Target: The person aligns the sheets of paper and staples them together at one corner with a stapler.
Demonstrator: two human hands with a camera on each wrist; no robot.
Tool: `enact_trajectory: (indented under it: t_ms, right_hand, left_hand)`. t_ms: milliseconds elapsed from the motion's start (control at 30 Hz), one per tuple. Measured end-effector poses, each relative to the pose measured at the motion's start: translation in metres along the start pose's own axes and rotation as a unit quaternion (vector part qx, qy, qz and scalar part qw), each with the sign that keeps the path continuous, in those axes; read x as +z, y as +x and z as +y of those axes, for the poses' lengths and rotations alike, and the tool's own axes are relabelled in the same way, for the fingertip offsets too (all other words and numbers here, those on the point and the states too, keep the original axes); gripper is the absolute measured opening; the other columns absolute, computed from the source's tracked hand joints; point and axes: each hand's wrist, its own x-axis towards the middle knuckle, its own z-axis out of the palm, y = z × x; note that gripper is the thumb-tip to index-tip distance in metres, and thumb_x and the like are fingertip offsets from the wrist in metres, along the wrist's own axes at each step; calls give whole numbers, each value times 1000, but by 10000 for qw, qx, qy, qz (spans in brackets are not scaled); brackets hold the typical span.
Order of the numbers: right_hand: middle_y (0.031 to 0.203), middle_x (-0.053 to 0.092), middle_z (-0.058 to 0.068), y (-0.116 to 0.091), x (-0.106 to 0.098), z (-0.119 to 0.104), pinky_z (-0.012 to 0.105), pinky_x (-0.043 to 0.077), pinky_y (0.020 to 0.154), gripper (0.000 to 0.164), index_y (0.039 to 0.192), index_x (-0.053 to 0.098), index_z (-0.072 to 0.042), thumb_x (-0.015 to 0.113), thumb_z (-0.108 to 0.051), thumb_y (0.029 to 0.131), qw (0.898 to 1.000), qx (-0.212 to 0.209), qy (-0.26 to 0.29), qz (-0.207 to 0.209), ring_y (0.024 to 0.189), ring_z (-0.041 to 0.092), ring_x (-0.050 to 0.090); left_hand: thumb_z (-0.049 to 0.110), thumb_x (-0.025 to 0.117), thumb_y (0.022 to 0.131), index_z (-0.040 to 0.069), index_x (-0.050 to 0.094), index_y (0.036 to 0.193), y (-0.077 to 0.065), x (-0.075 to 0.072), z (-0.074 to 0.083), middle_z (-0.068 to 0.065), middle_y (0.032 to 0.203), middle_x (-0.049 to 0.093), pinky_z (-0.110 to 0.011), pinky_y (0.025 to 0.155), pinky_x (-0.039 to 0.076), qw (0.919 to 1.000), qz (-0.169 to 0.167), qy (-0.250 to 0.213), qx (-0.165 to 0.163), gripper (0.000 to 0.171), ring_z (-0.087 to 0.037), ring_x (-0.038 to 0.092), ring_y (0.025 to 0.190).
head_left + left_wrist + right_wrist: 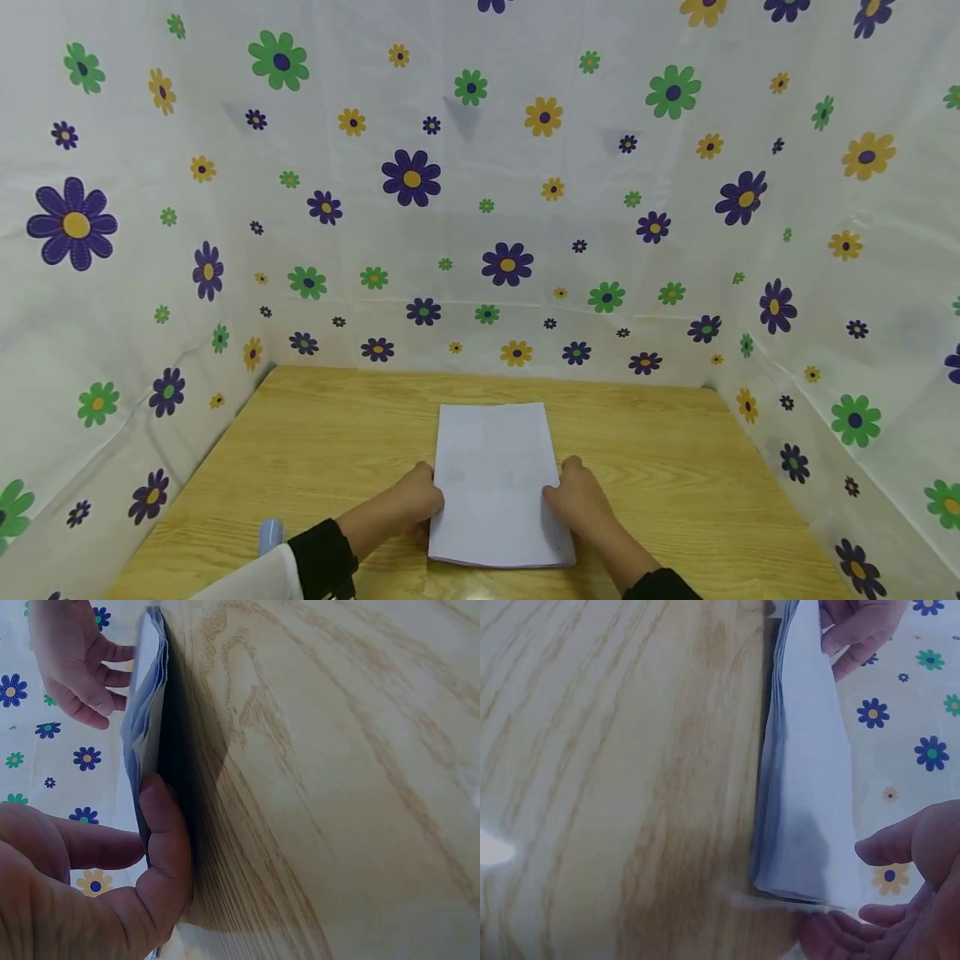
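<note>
A stack of white paper sheets [495, 483] lies over the wooden table, its long sides running away from me. In the left wrist view its layered edges are slightly parted and bowed. My left hand [416, 500] grips the left side, thumb at the upper face and curled fingers [161, 840] beneath. At the right side is my right hand [585, 500], its thumb overlapping the edge in the head view. The right wrist view shows that thumb [889, 844] spread apart from the fingers [840, 934], with the near corner of the stack between them.
A light blue rounded object [271, 534] stands at the left, partly hidden by my left sleeve [322, 554]. Bare wood of the table [645, 450] surrounds the stack. White flower-patterned sheeting [465, 225] encloses the back and both sides.
</note>
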Motion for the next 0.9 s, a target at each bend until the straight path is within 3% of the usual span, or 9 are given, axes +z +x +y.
enact_trajectory:
  t_ms: [133, 233, 333, 467, 567, 667, 800, 900]
  right_hand:
    - [118, 61, 21, -2, -4, -7, 51, 54, 87, 46, 127, 59, 3, 72, -25, 93, 9960, -777, -409, 154, 106, 35, 63]
    - [121, 62, 13, -6, -2, -13, 49, 54, 93, 36, 122, 64, -6, 71, -29, 96, 9817, -1806, -597, -15, 113, 31, 63]
    - [121, 64, 3, -13, 3, -16, 43, 54, 96, 34, 121, 66, -12, 69, -38, 98, 9485, -2971, -1054, -307, 113, 22, 64]
    - [119, 66, -3, -28, 14, -19, 35, 55, 94, 46, 122, 67, -16, 68, -53, 94, 8808, -4249, -2075, -240, 107, 15, 65]
    - [120, 67, -3, -37, 21, -22, 31, 55, 91, 57, 128, 66, -14, 70, -57, 91, 8459, -4593, -2708, -153, 107, 15, 65]
    - [121, 67, -2, -43, 25, -24, 29, 56, 86, 57, 131, 64, -13, 72, -53, 91, 8316, -4625, -3068, -192, 106, 15, 66]
    - [115, 68, -4, -46, 26, -23, 28, 56, 78, 50, 126, 64, -15, 74, -50, 91, 8136, -4788, -3298, -8, 99, 14, 66]
    - [110, 67, -5, -47, 26, -22, 27, 54, 72, 51, 123, 64, -15, 75, -52, 89, 7884, -5052, -3495, 328, 93, 13, 66]
  left_hand:
    - [-13, 47, 85, -13, 37, 129, 1, 0, -1, -24, 96, 56, -49, 56, 60, 9998, 7, -182, 103, 45, -35, 69, 72]
    - [-12, 45, 86, -16, 38, 131, 2, -1, -1, -24, 98, 57, -49, 59, 61, 9995, -7, -279, 131, 45, -34, 70, 76]
    - [-10, 43, 88, -18, 42, 129, 2, -1, 0, -22, 96, 59, -48, 60, 61, 9996, -15, -224, 150, 42, -32, 70, 76]
    - [-9, 40, 90, -18, 45, 126, 0, -1, 3, -21, 92, 61, -46, 59, 61, 9998, 8, -96, 182, 38, -30, 70, 74]
    - [-7, 37, 92, -20, 39, 133, -1, -1, 4, -21, 94, 60, -44, 60, 61, 9997, 3, -195, 134, 43, -29, 69, 76]
    - [-5, 36, 95, -21, 33, 140, 0, -1, 6, -21, 94, 58, -39, 58, 58, 9998, 11, -185, 64, 47, -28, 66, 74]
    - [-3, 34, 97, -19, 37, 136, 1, -4, 5, -19, 91, 56, -33, 55, 50, 9999, -40, -61, 74, 42, -26, 60, 70]
    - [-3, 31, 98, -17, 41, 131, 3, -5, 4, -17, 88, 55, -31, 53, 48, 9999, -44, -90, 105, 38, -24, 58, 68]
